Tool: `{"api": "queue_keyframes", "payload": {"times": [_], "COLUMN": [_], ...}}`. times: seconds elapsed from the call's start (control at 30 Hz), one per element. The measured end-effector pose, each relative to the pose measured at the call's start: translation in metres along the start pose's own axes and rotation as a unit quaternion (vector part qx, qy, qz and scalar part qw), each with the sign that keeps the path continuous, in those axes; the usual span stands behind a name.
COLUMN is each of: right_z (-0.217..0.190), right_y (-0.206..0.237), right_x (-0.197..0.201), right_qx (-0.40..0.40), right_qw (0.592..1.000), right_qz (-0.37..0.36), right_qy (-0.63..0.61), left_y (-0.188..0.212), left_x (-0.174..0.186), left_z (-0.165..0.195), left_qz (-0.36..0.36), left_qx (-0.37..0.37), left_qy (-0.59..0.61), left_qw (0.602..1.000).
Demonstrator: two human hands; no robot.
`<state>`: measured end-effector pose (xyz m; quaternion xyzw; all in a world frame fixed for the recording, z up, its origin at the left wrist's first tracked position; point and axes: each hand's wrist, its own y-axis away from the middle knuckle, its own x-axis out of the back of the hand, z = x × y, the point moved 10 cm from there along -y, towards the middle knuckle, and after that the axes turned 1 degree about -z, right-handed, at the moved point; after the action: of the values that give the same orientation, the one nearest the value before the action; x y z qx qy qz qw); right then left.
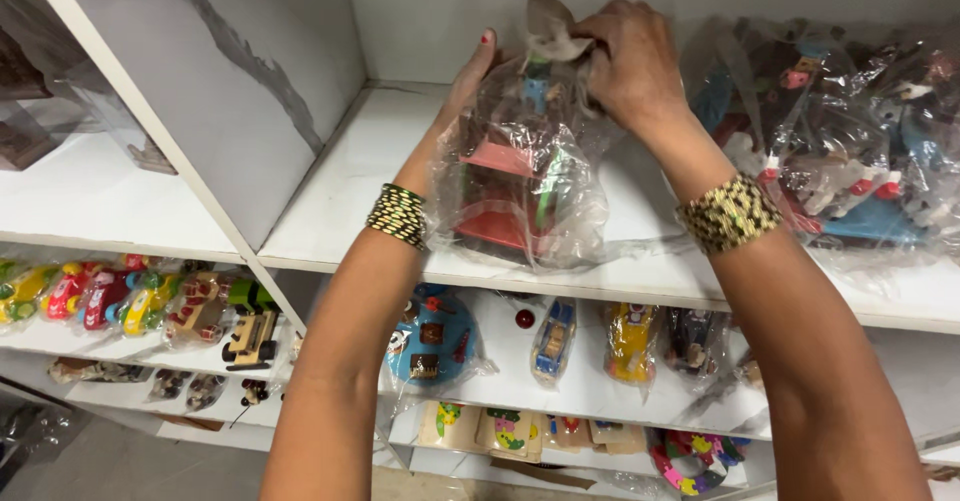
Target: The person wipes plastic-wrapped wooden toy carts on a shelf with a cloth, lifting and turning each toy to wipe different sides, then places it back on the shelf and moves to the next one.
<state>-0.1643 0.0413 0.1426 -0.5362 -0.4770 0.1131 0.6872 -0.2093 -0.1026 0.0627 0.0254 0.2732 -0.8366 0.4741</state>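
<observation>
A clear plastic bag [520, 176] with a red and green wooden toy inside stands upright on the white shelf [350, 201]. My right hand [625, 61] pinches the bag's gathered top. My left hand [465, 81] rests against the bag's left side, fingers up along it. Both wrists wear beaded bangles.
More bagged wooden toys [850, 131] fill the shelf to the right, close to my right forearm. A white divider panel [215, 81] stands at the left. Lower shelves hold bagged toy cars [130, 296], a blue round toy [430, 336] and puzzle pieces [500, 429].
</observation>
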Motion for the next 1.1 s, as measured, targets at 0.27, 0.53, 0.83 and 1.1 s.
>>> {"api": "queue_keyframes", "payload": {"times": [0.27, 0.53, 0.83, 1.1], "right_z": [0.078, 0.096, 0.096, 0.134], "right_y": [0.015, 0.045, 0.027, 0.055], "right_x": [-0.053, -0.065, -0.028, -0.061], "right_qx": [-0.132, -0.333, -0.181, -0.362], "right_qw": [0.983, 0.829, 0.901, 0.914], "right_qz": [0.014, -0.107, 0.089, -0.113], "right_qy": [-0.13, -0.437, -0.385, -0.144], "left_y": [-0.011, -0.02, -0.017, -0.054], "left_x": [0.01, -0.008, -0.005, 0.014], "left_z": [0.01, 0.029, 0.022, 0.041], "left_qz": [-0.049, -0.074, -0.039, 0.095], "left_qx": [-0.069, -0.057, -0.006, -0.123], "left_qy": [-0.176, -0.343, -0.32, -0.515], "left_qw": [0.981, 0.935, 0.947, 0.843]}}
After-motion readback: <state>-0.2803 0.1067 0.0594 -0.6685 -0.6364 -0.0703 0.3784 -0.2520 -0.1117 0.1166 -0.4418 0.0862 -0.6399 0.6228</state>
